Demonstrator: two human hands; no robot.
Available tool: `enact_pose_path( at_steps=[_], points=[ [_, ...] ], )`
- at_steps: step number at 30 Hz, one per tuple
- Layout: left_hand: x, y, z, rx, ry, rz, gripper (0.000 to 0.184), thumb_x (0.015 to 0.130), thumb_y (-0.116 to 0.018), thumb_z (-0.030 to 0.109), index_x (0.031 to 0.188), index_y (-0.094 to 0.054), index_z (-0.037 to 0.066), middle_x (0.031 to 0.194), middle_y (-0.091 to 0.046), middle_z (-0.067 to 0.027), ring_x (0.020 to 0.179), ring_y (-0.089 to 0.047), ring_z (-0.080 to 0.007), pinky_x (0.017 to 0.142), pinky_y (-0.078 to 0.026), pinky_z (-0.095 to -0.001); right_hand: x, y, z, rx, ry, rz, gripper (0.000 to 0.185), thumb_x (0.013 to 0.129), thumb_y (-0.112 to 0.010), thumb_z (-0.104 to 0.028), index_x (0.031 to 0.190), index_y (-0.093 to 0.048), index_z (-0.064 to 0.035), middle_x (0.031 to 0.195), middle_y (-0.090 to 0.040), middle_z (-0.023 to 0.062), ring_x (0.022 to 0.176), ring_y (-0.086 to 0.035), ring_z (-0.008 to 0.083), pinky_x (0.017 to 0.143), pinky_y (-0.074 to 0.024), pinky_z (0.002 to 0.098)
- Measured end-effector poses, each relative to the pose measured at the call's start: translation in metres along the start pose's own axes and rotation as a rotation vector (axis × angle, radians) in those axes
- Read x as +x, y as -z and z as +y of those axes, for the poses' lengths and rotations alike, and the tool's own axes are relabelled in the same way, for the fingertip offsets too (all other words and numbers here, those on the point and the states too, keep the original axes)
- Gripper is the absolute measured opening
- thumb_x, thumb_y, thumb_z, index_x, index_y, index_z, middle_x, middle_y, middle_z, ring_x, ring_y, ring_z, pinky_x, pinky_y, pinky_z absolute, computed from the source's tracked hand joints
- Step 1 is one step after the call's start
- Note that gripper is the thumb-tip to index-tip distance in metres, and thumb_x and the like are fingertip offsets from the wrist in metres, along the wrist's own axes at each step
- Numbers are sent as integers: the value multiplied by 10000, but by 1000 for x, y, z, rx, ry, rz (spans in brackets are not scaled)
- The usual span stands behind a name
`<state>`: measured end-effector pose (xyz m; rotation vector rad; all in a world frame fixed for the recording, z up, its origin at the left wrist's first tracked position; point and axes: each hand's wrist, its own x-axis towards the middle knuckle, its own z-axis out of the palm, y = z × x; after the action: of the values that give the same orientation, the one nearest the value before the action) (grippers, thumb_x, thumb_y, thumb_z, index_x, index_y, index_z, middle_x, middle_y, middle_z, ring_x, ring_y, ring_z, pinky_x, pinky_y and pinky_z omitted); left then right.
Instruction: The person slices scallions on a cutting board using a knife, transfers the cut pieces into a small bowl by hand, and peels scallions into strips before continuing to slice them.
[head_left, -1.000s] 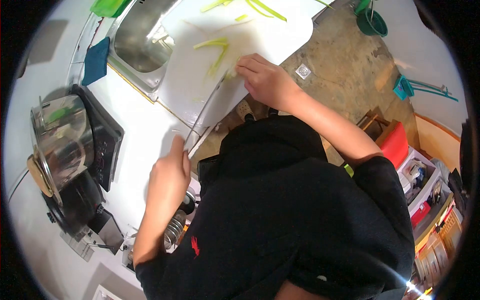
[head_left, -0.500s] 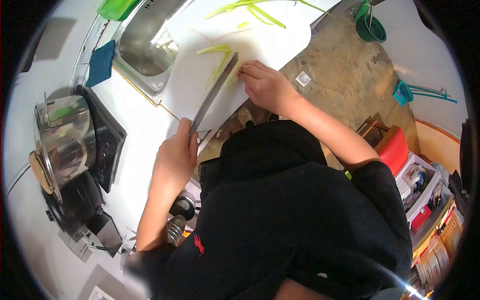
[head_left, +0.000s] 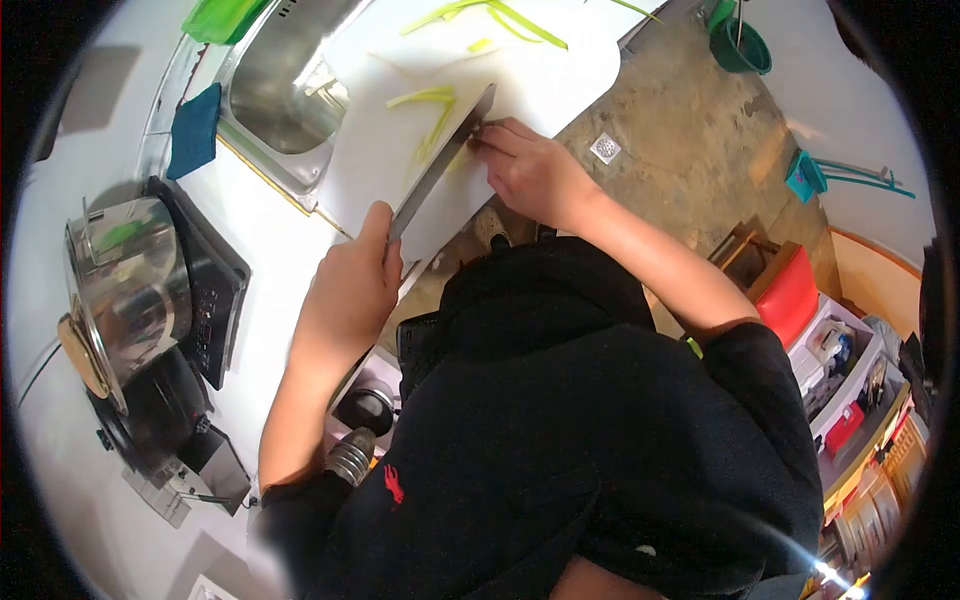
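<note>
Extending obliquely from the left hand [head_left: 348, 288], a knife [head_left: 440, 170] is held by its handle, the fingers being wrapped around it and the thumb laid along it toward the blade. The blade is directed away from the body, and its tip is placed just beyond the fingertips of the right hand [head_left: 530, 172]. The right hand is bent, its fingers drawn together beside the blade; a pale green strip [head_left: 460, 158] is seen between the blade and these fingers, but whether it is pinched cannot be told. Both hands are positioned over or beside a white cutting board [head_left: 575, 85]. Across the blade from the right hand, cut stalk pieces [head_left: 432, 112] are scattered on the board, while longer green stalks [head_left: 518, 22] are laid farther beyond that hand. Ahead of the left hand, and to its left, a metal sink [head_left: 285, 95] is set into the white surface [head_left: 265, 235], with a blue cloth [head_left: 195, 130] draped near its outer edge. To the left of the left hand, a metal pot [head_left: 145, 265] is seen beside a black cooktop [head_left: 218, 310]. To the right of the right hand, a drain [head_left: 605, 149] is set in the floor [head_left: 680, 140].
</note>
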<state>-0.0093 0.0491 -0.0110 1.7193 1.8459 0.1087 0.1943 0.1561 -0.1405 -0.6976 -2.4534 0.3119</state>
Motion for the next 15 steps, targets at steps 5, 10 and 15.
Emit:
enact_pose_path(
  at_steps=[5, 10, 15],
  points=[
    [-13, -2, 1, 36, 140, -49, 157, 957, -509, 99, 1078, -431, 33, 698, -592, -282, 723, -588, -504, 648, -440, -587, 2, 2, -3, 34, -28, -18, 339, 727, -648, 3, 1065, -667, 19, 1087, -631, 94, 1075, -604, 252, 908, -528, 320],
    [-55, -11, -13, -27, 234, -33, 175, 954, -512, 101, 1107, -459, 35, 721, -595, -293, 736, -589, -513, 649, -458, -578, 3, 3, -3, 49, -39, -28, 344, 718, -648, 19, 1062, -653, 20, 1095, -618, 91, 1087, -603, 252, 913, -525, 319],
    [-19, -29, -13, -59, 157, 41, 142, 963, -510, 134, 1045, -432, 48, 712, -604, -281, 729, -598, -506, 634, -438, -596, 0, 3, -1, 51, -44, -49, 322, 721, -659, 0, 1043, -655, 9, 1091, -614, 91, 1088, -591, 257, 911, -524, 331]
  ],
)
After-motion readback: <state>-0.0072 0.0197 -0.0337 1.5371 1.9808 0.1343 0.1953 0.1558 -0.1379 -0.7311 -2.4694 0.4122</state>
